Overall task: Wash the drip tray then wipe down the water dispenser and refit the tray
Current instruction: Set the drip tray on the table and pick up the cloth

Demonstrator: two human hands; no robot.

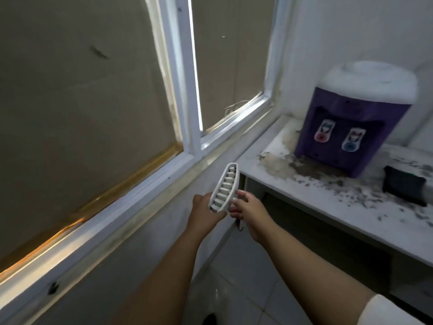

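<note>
White slatted drip tray [224, 187]; at two o'clock from it, a purple water dispenser [351, 127] with a white top, one red tap and one blue; white table [328, 202] with flaking grey-brown patches; black cloth [404, 185] at three o'clock; white window frame [185, 90]

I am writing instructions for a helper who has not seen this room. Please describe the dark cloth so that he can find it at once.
Find the purple water dispenser standing on the worn white table in the corner. To its right, apart from it, lies the dark cloth, flat on the tabletop. It is the only dark, soft thing there.
</note>
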